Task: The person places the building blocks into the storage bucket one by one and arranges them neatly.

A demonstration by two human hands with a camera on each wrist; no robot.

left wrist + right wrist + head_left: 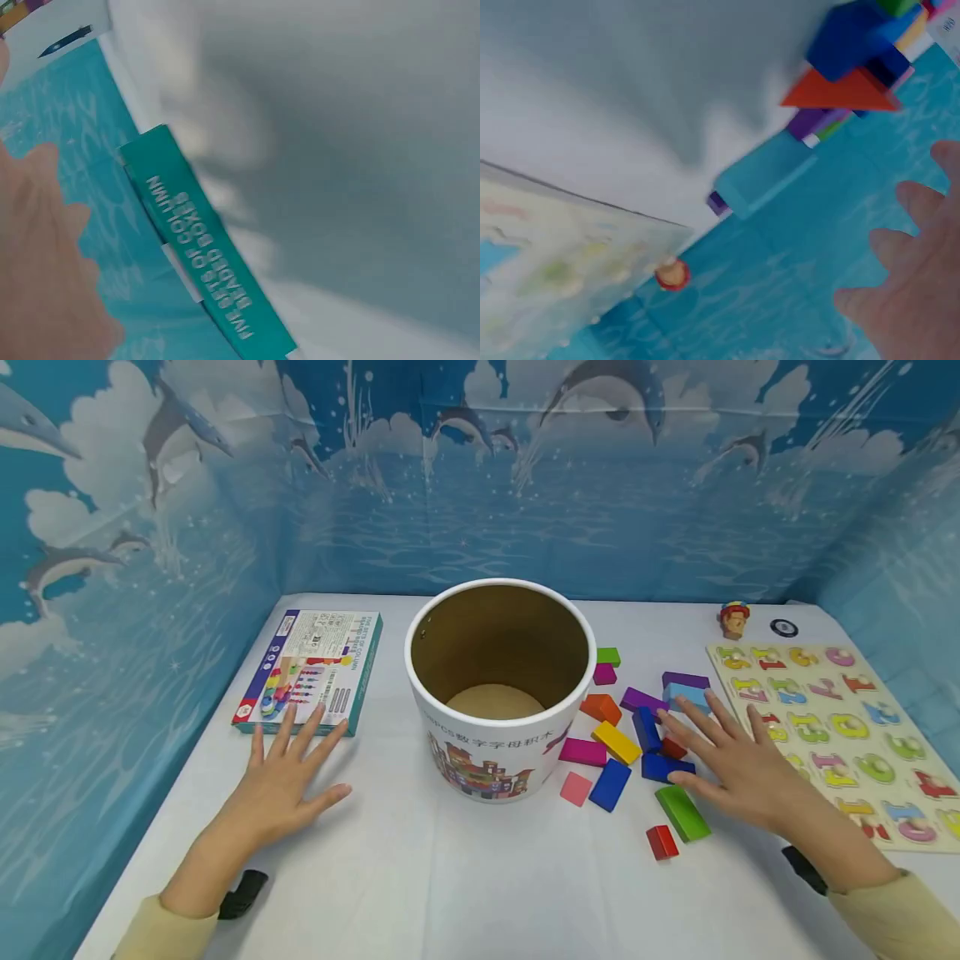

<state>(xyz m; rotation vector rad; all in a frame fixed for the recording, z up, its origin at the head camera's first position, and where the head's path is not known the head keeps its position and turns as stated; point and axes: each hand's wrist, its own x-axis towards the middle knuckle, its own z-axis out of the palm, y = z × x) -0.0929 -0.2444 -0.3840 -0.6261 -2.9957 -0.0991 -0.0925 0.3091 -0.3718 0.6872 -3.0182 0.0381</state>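
My left hand (pixel 281 789) is spread with straight fingers over the white table, its fingertips overlapping the near edge of a flat teal-sided box (pixel 318 668) in the head view. That box's printed side (pixel 206 244) shows in the left wrist view beside the hand (pixel 49 262). On the other side, my right hand (pixel 750 772) is spread too, holding nothing, between the scattered wooden blocks and a number puzzle board (pixel 832 727). Nearest its fingers are a light blue block (pixel 686 696) and a dark blue block (pixel 666 767). A large white bucket (pixel 480 768) stands upright between the hands, open at the top.
More blocks lie right of the bucket, among them a yellow block (pixel 617 742), a green block (pixel 682 814) and a red block (pixel 662 842). A small toy head (pixel 733 619) and a black ring (pixel 783 627) sit at the back right. A dolphin-print curtain (pixel 450 527) encloses the table.
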